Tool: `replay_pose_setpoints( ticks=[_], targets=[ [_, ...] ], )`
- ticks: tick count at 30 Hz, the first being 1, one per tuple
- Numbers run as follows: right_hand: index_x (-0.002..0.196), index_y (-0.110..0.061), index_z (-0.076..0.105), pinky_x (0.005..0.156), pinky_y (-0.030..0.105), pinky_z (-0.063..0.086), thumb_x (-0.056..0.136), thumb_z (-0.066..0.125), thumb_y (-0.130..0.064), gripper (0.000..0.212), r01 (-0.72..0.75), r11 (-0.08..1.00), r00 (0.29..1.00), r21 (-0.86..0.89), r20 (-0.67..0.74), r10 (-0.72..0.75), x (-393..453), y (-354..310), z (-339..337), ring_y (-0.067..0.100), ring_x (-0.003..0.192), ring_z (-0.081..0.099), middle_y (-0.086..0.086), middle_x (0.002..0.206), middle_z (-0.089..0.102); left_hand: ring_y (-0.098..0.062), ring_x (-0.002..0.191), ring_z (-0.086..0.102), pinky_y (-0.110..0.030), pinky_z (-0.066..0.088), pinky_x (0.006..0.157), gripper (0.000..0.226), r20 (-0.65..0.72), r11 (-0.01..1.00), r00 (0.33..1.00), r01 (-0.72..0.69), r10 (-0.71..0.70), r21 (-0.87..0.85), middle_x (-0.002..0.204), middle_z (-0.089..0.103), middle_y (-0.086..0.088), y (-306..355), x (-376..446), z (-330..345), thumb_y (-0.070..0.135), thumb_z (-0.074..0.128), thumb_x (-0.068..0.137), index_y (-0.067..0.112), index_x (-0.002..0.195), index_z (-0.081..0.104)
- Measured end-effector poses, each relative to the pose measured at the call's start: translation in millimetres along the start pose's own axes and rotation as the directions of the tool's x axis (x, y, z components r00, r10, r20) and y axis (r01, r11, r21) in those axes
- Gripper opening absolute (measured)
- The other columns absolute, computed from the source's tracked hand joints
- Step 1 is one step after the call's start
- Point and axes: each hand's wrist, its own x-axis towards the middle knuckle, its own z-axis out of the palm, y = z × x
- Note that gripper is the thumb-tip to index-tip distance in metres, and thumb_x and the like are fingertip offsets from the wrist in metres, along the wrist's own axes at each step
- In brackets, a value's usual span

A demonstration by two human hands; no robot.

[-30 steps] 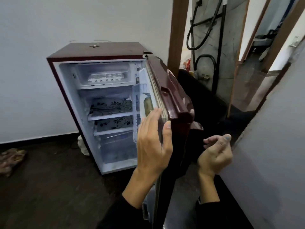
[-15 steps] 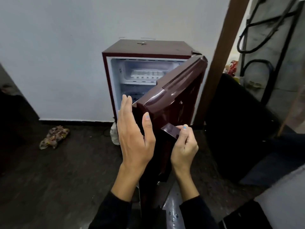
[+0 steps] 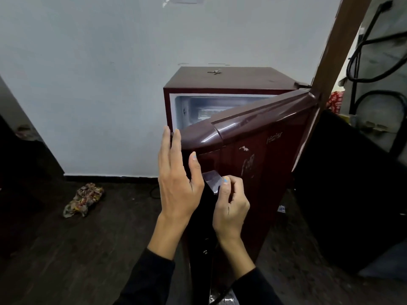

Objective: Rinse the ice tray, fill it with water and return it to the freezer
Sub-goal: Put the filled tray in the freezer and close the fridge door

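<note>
the ice tray (image 3: 209, 112) sits in the freezer shelf at 12 o'clock, half hidden by the maroon fridge door (image 3: 259, 150). the left hand (image 3: 176, 183), fingers straight, rests on the door's edge; the right hand (image 3: 231, 208) pinches the door handle (image 3: 212, 179). a crumpled cloth (image 3: 82, 200) lies at 9 o'clock.

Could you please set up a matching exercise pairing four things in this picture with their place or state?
Things:
1. fridge door
2. left hand
3. right hand
4. crumpled cloth

Places or states:
A. on the dark floor, left of the fridge
B. fingers straight, at the door's edge
C. partly open
D. pinching the door handle

Pairs: 1-C, 2-B, 3-D, 4-A
</note>
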Motion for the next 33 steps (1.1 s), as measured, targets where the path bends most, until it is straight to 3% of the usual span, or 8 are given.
replay_pose_setpoints(
  ticks=[5, 11, 18, 24, 26, 30, 33],
  targets=[
    [0.099, -0.021, 0.059, 0.063, 0.023, 0.049, 0.095, 0.035, -0.049, 0.037, 0.023, 1.000, 0.999, -0.009, 0.041, -0.023, 7, 2, 48, 0.006, 0.071, 0.061, -0.012, 0.080, 0.063, -0.025, 0.142, 0.027, -0.032, 0.028, 0.115, 0.047, 0.047, 0.995, 0.997, -0.064, 0.061, 0.072, 0.150, 0.032, -0.019, -47, 33, 10, 0.018, 0.043, 0.096, -0.002, 0.139, 0.039],
    [0.113, -0.023, 0.056, 0.073, 0.026, 0.053, 0.091, 0.041, -0.055, 0.041, 0.022, 0.999, 0.993, -0.026, 0.114, -0.019, 19, 10, 97, 0.003, 0.084, 0.063, -0.012, 0.093, 0.066, -0.025, 0.144, 0.021, -0.035, 0.023, 0.117, 0.047, 0.170, 0.979, 0.976, -0.158, 0.135, 0.128, 0.150, 0.035, -0.016, -96, 73, 22, 0.020, 0.037, 0.097, 0.000, 0.139, 0.040],
    [0.128, -0.023, 0.049, 0.083, 0.012, 0.045, 0.083, 0.063, -0.048, 0.054, 0.022, 0.996, 0.975, -0.087, 0.224, -0.002, 38, 19, 141, -0.002, 0.100, 0.057, -0.014, 0.108, 0.062, -0.031, 0.143, 0.023, -0.044, 0.020, 0.117, 0.048, 0.305, 0.945, 0.935, -0.253, 0.184, 0.206, 0.150, 0.035, -0.018, -138, 110, 37, 0.019, 0.031, 0.096, -0.001, 0.140, 0.040],
    [0.137, -0.018, 0.042, 0.080, 0.002, 0.037, 0.088, 0.063, -0.039, 0.057, -0.003, 0.990, 0.955, -0.142, 0.294, 0.045, 60, 22, 171, -0.003, 0.104, 0.052, -0.005, 0.119, 0.061, -0.029, 0.146, 0.013, -0.045, 0.013, 0.119, 0.054, 0.386, 0.927, 0.912, -0.256, 0.138, 0.274, 0.155, 0.023, -0.016, -164, 135, 56, 0.025, 0.024, 0.097, 0.001, 0.145, 0.029],
    [0.137, -0.017, 0.041, 0.081, 0.006, 0.038, 0.088, 0.062, -0.040, 0.059, 0.004, 0.984, 0.953, -0.177, 0.299, 0.050, 68, 24, 180, 0.001, 0.104, 0.053, -0.001, 0.119, 0.062, -0.027, 0.147, 0.008, -0.046, 0.010, 0.120, 0.056, 0.414, 0.919, 0.904, -0.247, 0.105, 0.307, 0.157, 0.017, -0.014, -170, 140, 63, 0.029, 0.021, 0.098, 0.003, 0.147, 0.024],
    [0.136, -0.017, 0.039, 0.079, 0.033, 0.053, 0.089, 0.060, -0.041, 0.057, 0.000, 0.976, 0.953, -0.219, 0.296, 0.066, 80, 32, 198, 0.021, 0.095, 0.063, 0.008, 0.107, 0.065, -0.025, 0.148, -0.002, -0.044, 0.001, 0.120, 0.056, 0.456, 0.909, 0.889, -0.226, 0.045, 0.350, 0.160, 0.005, -0.012, -181, 151, 77, 0.028, 0.028, 0.102, 0.005, 0.150, 0.013],
    [0.135, -0.016, 0.038, 0.077, 0.037, 0.054, 0.089, 0.060, -0.039, 0.056, -0.003, 0.969, 0.954, -0.246, 0.291, 0.076, 86, 34, 206, 0.024, 0.092, 0.064, 0.009, 0.104, 0.066, -0.024, 0.148, -0.002, -0.044, -0.001, 0.119, 0.057, 0.462, 0.907, 0.886, -0.221, 0.034, 0.358, 0.160, 0.004, -0.012, -184, 158, 83, 0.030, 0.029, 0.102, 0.005, 0.150, 0.012]
  ],
)
